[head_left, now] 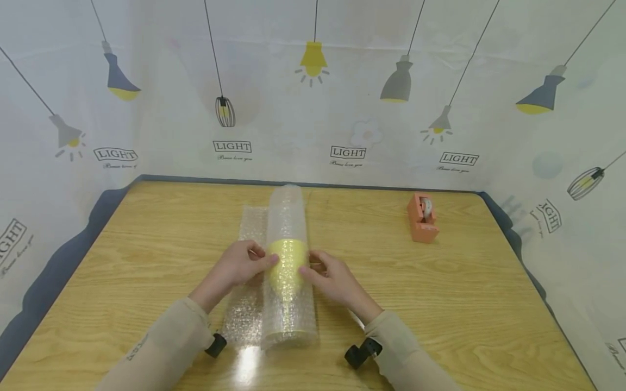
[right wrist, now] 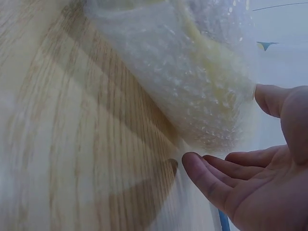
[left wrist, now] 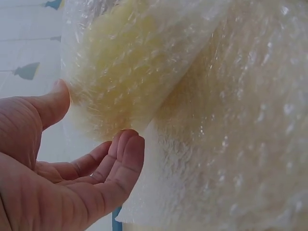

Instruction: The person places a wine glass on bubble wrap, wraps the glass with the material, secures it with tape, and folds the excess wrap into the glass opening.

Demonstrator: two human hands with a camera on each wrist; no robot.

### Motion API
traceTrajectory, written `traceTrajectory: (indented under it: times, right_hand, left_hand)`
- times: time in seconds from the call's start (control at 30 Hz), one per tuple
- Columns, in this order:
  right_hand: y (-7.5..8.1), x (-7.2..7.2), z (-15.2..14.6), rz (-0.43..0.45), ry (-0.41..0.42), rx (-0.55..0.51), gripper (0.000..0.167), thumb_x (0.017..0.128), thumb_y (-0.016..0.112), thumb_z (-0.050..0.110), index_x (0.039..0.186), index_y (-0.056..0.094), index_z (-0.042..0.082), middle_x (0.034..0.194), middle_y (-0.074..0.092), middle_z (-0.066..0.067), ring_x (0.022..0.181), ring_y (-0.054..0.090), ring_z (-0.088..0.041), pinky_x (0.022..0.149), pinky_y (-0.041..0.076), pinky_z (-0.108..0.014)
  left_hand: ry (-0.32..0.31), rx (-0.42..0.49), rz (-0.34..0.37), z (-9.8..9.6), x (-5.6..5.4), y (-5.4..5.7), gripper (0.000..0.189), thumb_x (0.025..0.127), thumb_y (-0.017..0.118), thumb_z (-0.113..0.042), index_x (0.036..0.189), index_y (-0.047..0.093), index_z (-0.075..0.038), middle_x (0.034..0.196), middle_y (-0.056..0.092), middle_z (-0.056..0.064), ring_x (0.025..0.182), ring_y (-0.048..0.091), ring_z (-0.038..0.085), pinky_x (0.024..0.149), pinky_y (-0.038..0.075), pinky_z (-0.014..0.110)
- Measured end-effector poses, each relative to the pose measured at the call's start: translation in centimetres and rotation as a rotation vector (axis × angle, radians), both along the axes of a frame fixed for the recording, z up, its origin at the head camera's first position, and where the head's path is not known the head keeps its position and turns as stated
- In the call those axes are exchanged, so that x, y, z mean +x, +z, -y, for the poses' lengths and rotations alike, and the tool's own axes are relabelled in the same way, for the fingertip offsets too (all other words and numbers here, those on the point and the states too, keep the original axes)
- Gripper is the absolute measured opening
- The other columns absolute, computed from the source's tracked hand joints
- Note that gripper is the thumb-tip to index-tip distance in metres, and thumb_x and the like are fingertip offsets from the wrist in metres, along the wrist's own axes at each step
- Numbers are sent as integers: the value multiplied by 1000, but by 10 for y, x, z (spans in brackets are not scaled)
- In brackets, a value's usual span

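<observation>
I have a roll of bubble wrap [head_left: 286, 214] lying lengthwise on the counter [head_left: 489, 288], a little left of its middle and pointing away from the person. Through the clear layers I see a yellow thing [head_left: 288, 266] around the roll's middle; what it is I cannot tell under the plastic. A flat flap [head_left: 244, 317] of the same wrap spreads on the counter along the roll's left side.

Both hands hold the roll from opposite sides. I see the left hand [head_left: 244, 263] about half open, thumb on top of the roll and the other fingers bent against its left side. The right hand [head_left: 337, 277] mirrors it, also about half open: thumb on the upper surface, fingers reaching around the right side; in the right wrist view their tips are low, close to the counter.

Pale sleeves [head_left: 168, 339] cover the forearms, and small black devices [head_left: 362, 353] sit at both wrists. Well apart from the roll, toward the far right, a salmon-coloured tape dispenser [head_left: 423, 228] stands with a roll of tape [head_left: 426, 207] in it. Around the counter I see a white cloth [head_left: 293, 119] printed with hanging lamps and the word LIGHT.
</observation>
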State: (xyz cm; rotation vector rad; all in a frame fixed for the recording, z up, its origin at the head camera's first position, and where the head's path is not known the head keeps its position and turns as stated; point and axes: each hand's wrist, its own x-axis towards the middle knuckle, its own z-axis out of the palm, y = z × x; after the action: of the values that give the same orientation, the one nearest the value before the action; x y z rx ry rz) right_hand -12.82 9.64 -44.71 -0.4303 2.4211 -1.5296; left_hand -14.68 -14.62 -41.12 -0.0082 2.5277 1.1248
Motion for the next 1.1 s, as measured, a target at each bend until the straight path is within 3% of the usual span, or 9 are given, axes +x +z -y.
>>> traceTrajectory:
  times: [0.47, 0.87, 1.1]
  right_hand:
    - [3, 0, -10, 29, -34, -11, 52, 105, 61, 25, 147, 50, -3, 139, 61, -26, 124, 61, -43, 102, 54, -53]
    - [4, -3, -21, 47, -31, 10, 59, 104, 61, 26, 151, 45, -5, 147, 54, -26, 128, 59, -43, 103, 53, -54]
    - [5, -1, -23, 32, -29, 4, 59, 104, 62, 26, 151, 45, -5, 145, 55, -27, 127, 59, -44, 104, 53, -55]
  left_hand:
    - [-12, 69, -3, -10, 1, -7, 52, 95, 74, -45, 114, 66, 2, 113, 69, 20, 100, 66, 31, 81, 59, 41]
    - [-15, 110, 56, -20, 3, -10, 52, 96, 71, -48, 112, 67, 1, 97, 72, 10, 88, 68, 23, 79, 59, 38]
    - [-14, 119, 52, -23, 4, -10, 55, 95, 70, -51, 117, 66, -1, 103, 71, 9, 88, 68, 22, 81, 59, 38]
